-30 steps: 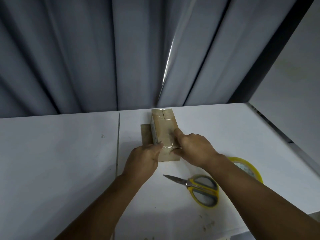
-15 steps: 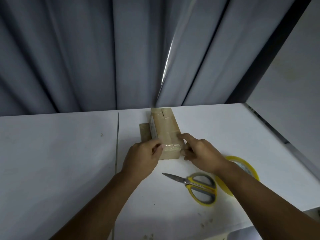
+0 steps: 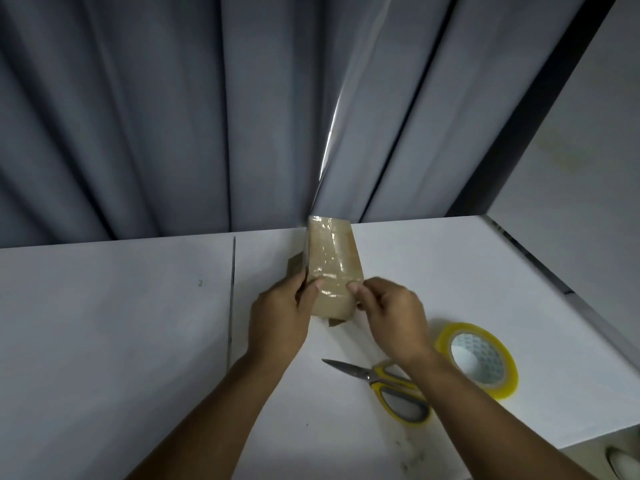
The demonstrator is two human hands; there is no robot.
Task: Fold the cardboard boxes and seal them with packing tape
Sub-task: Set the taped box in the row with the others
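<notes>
White desk [image 3: 104,341] meets grey pleated curtains [image 3: 138,116] at its far edge. Near its right edge lie yellow-handled steel scissors [image 3: 391,386] and a roll of clear yellowish packing tape [image 3: 478,358], under the right forearm; a dropped wrist could catch the blades. Further in, the left hand [image 3: 280,317] and right hand [image 3: 394,317] grip the small brown cardboard box [image 3: 332,268] mid-desk, fingers curled round its near end, thumbs on the glossy taped top. Held by one end, it could slip, or the tape could crease. A flat cardboard piece [image 3: 294,268] pokes out beyond.
</notes>
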